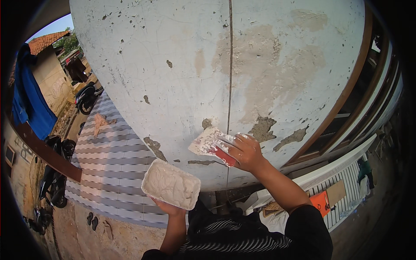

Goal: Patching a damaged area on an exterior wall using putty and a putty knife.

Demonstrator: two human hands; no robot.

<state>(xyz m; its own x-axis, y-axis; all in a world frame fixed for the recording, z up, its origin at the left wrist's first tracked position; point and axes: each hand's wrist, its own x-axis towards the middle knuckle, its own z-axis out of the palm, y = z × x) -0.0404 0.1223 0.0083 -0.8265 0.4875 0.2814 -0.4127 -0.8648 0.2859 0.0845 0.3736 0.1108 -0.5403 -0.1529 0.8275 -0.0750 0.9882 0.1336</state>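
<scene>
My right hand [245, 151] grips a red putty knife [212, 145] smeared with pale filler, its blade against or just in front of a cracked white wall [182, 78] beside a chipped patch. My left hand [171, 207] holds a rectangular tub [170, 184] of lumpy beige paste from underneath, lower down and to the left. The wall has a long vertical groove, peeled spots exposing grey render, and tan patched areas on the upper right.
A striped tiled floor [104, 160] lies left, with sandals [92, 221] below it. Parked motorbikes [58, 173] and a blue cloth [32, 95] are at far left. Framed windows [346, 108] are on the right, above a white ribbed structure [351, 195] with boards on it.
</scene>
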